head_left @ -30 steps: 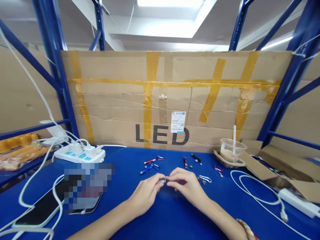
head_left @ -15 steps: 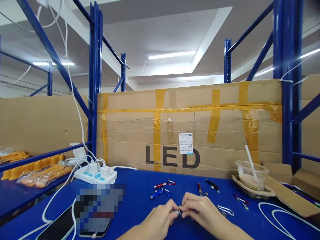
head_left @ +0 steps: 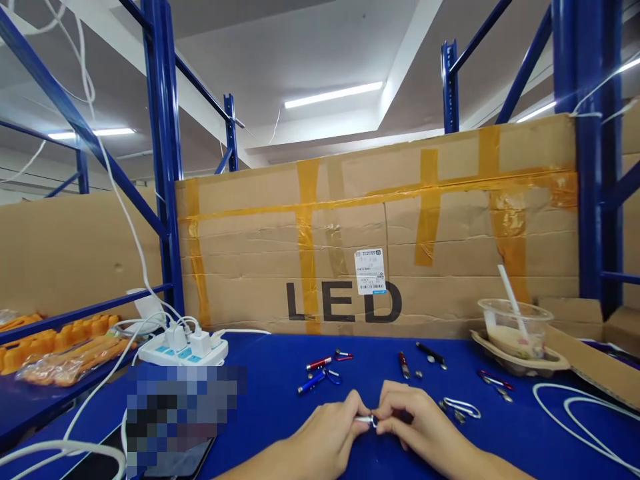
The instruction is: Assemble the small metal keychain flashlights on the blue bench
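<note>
So we've got a small silver cylinder (head_left: 367,420) held up between the two hands, just above the front of the blue surface (head_left: 260,400). The left hand (head_left: 327,433) has its grip clamped on the body, thumb and index finger together, and the right hand (head_left: 415,417) has its grip pinched in on the other end. Whether there's a separate tiny bit between those right fingertips, we honestly can't make out. Our two cents for this sort of fingertip work: keep the left pinch firm and let the right do the fine moving, with both ends lined up so nothing gets pushed crooked. Go light too, since a smooth metal tube that small could easily slip, and staying low means a dropped piece shouldn't roll far. Also, watch the elbows! Beyond the hands we've got a red tube (head_left: 319,364), a blue tube (head_left: 311,383) and a black tube (head_left: 430,352), plus a silver clip (head_left: 464,407) near the right hand with small round pieces (head_left: 459,417) beside it. We'd keep our knuckles off those, and well away from that drink cup (head_left: 510,340) at the back right.
</note>
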Available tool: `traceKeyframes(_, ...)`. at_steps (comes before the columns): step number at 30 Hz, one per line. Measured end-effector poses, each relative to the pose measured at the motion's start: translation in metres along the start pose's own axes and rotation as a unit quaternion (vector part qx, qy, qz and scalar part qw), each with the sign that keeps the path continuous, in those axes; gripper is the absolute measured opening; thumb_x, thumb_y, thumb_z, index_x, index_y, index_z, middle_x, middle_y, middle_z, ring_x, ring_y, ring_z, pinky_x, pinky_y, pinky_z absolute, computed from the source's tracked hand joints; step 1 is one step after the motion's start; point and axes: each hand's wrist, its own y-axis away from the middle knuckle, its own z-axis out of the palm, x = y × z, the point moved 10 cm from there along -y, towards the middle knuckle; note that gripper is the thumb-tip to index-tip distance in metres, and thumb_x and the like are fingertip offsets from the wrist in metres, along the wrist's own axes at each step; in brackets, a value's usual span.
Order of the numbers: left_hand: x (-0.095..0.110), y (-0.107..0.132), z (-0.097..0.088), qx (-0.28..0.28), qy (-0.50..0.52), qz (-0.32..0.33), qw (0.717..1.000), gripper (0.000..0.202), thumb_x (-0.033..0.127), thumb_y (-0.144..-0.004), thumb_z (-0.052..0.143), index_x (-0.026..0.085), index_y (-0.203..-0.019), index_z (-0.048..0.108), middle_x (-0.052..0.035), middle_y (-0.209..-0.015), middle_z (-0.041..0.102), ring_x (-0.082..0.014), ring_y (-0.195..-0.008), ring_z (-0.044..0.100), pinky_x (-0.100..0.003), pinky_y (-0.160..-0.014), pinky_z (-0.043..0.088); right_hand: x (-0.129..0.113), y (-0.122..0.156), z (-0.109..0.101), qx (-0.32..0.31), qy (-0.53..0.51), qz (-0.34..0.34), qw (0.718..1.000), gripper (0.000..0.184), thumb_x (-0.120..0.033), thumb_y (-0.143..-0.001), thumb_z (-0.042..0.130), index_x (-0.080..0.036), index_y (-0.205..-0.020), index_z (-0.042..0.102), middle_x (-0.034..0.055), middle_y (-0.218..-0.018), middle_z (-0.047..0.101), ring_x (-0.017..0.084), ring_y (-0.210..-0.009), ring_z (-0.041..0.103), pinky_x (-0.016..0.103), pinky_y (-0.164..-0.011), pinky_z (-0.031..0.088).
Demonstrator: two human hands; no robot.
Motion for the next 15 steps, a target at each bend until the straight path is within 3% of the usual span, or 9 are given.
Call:
traceKeyframes(6, 0.004, 0.002, -0.004, 0.012, 0.04, 0.025, 0.999, 0.008, 0.017, -0.09, 0.031, 0.02, -0.088, 0.037, -0.002, -0.091, 0.06, -0.0128, -0.078, 0.057, -0.02, -0.065, 0.04, 0.0, 0.004, 0.0, 0.003, -0.015, 0.019, 1.0, 0.033, -0.042, -0.08, 0.053, -0.012, -0.065, 0.055, 0.0017, -0.073, 0.049, 0.003, -0.045, 0.045, 0.016, -0.042, 0.038)
traceKeyframes(11, 0.007, 0.004, -0.007, 0.026, 0.076, 0.044, 0.996, 0.01, 0.017, -0.09, 0.032, 0.02, -0.081, 0.036, -0.0018, -0.084, 0.058, -0.0129, -0.075, 0.055, -0.02, -0.064, 0.039, -0.018, 0.01, -0.009, 0.054, 0.052, -0.014, 0.997, 0.033, -0.041, -0.079, 0.055, -0.013, -0.062, 0.057, 0.002, -0.066, 0.052, 0.007, -0.057, 0.05, 0.018, -0.052, 0.039)
traceKeyframes(15, 0.01, 0.006, -0.009, 0.047, 0.057, 0.073, 0.995, 0.012, 0.017, -0.088, 0.035, 0.019, -0.077, 0.039, -0.0023, -0.08, 0.058, -0.0133, -0.073, 0.055, -0.021, -0.065, 0.04, -0.021, 0.013, -0.009, 0.048, 0.079, -0.002, 0.996, 0.029, -0.037, -0.077, 0.058, -0.014, -0.06, 0.057, 0.0011, -0.065, 0.054, 0.008, -0.057, 0.05, 0.019, -0.055, 0.037)
